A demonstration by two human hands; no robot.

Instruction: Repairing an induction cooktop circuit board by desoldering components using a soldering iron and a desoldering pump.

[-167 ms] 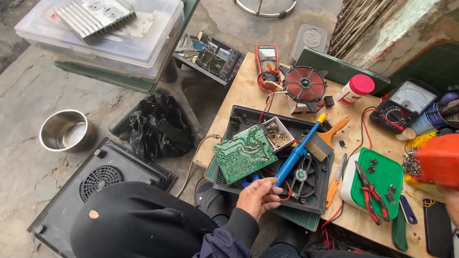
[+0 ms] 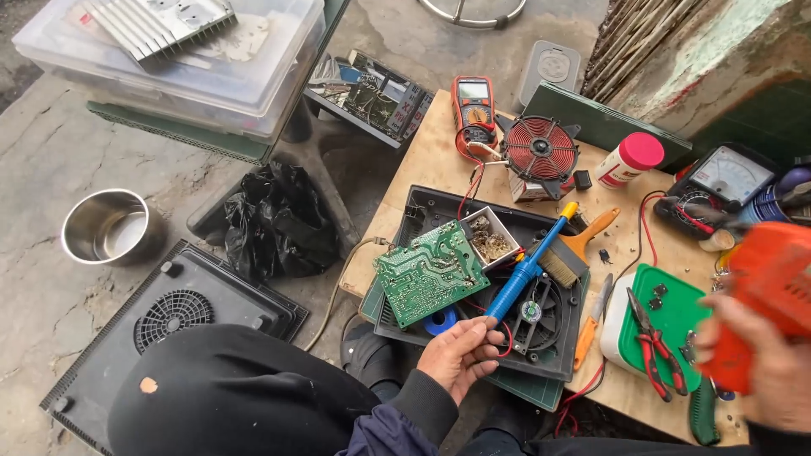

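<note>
While the left hand at lower centre closes its fingers on the blue soldering iron, angled over the green board in the black casing, the right hand at right edge grips a blurred orange tool above the counter

One green circuit board, one blue soldering iron, two meters, one steel bowl, one brush.

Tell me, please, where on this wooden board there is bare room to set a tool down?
Bare wooden board lies left of the orange multimeter, above the black housing. A smaller patch sits between the brush and green lid. The right side is crowded.
</note>
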